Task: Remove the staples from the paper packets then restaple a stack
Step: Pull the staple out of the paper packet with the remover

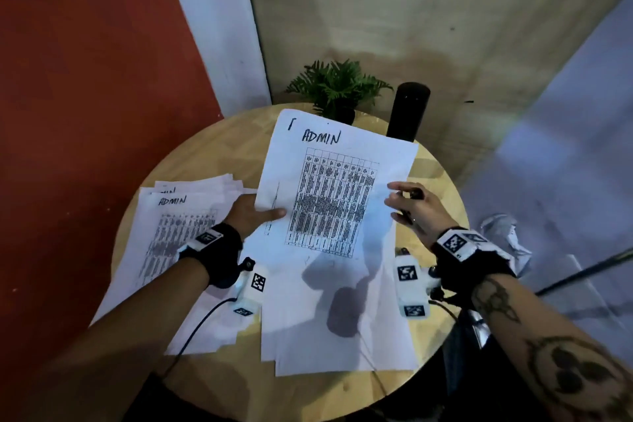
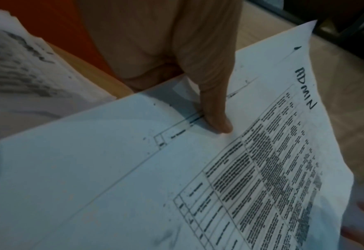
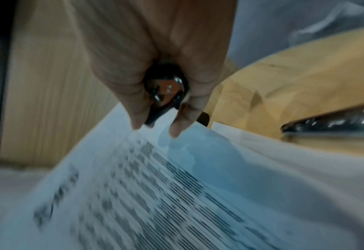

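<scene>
Head view: my left hand reaches forward from the wrist, thumb lying flat on top of the ADMIN sheet at its left edge, the other fingers hidden beneath, so I am pinching that sheet between thumb and fingers. From the left wrist, the thumb presses down just beside the printed table, and the sheet's far corner lifts clear of the table.

My right hand sits at the sheet's right edge, fingers curled around a small dark, shiny tool; I cannot tell whether it is the staple remover. Two fingertips point down at the paper's edge, near it; touching or not is lost in blur.

Beyond my left knuckles, further left, lies a fanned stack of ADMIN packets. Under and toward me from the held sheet are more loose white pages, reaching nearly to the near rim of the round wooden table. Bare wood shows ahead of my left hand. Past the sheet's far edge stand a small potted fern and a black cylinder, close to the table's back rim.
</scene>
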The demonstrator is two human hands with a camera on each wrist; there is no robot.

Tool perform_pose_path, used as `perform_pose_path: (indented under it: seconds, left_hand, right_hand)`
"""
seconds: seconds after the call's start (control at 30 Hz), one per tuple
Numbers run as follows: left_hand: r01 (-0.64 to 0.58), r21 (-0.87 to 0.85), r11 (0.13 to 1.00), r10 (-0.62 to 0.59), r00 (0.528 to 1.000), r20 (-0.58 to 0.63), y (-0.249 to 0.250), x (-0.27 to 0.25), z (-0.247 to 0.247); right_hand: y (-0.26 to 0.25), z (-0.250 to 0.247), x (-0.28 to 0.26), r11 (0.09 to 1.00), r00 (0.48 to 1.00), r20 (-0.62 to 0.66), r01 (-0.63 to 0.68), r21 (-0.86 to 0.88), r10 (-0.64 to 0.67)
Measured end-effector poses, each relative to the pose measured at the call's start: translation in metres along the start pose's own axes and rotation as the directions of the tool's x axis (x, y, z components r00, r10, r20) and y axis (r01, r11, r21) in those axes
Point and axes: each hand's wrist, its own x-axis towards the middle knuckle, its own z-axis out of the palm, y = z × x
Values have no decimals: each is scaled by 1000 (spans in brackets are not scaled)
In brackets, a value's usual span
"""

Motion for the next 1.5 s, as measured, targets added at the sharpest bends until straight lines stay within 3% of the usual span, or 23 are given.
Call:
perform_pose_path:
  seconds: [0.17,0.43,0.6,0.7,0.8,0.97,1.07,1.37,1.5]
  left_hand:
    - [-66,-50,997,67,998,20,26,-24,-18]
    - [-174,-136,975,178,984,15,75,-63,-34]
    - [-386,-293,875,371,922,-107,149,-94,-47]
    - [-469,-242,849,442,883,-159,189,-108,-52]
    - [-469,-183,864,450,882,-136,208,-117,-53]
    - [-460,-202,864,450,888,-99,217,-130,-46]
    - [-497,-222,839,491,867,-89,219,-136,-41]
    - [-537,-199,820,533,842,-78,220,-144,-34]
    - [-537,-220,815,518,844,-138,222,-142,-32]
  right_hand:
    - [-48,3,-10,986,983,179,10,168,-40]
    - [-86,10,-43,967,960,229,107,230,-161]
    - [-104,10,-69,956,937,261,171,240,-233]
    - [-112,8,-80,943,917,281,213,255,-283]
    - [-116,4,-88,927,897,292,252,277,-331]
    - [-116,1,-92,913,870,317,292,286,-378]
    - [-117,0,-95,912,865,328,289,292,-379]
    - [-119,-4,-101,926,889,293,284,248,-351]
    - [-120,0,-104,927,897,257,314,204,-361]
